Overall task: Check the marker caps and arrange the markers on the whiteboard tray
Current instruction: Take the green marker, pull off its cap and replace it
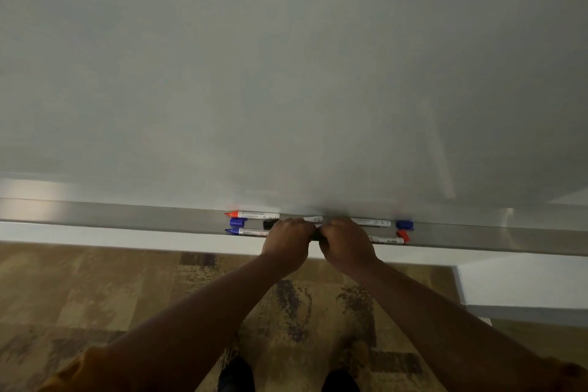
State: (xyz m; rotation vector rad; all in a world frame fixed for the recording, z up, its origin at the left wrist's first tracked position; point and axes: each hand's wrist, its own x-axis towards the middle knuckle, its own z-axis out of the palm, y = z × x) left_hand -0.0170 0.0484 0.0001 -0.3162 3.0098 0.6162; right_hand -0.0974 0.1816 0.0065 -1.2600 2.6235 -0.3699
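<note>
Though labels blur, both hands (318,240) around marker (316,235).

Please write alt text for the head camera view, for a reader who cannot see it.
Left hand and right hand meet over a black marker at the whiteboard tray. Red- and blue-capped markers lie on the tray to either side.

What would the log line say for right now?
hands: left and right gripping one black marker | place: above tray | caps: loose blue cap
</note>
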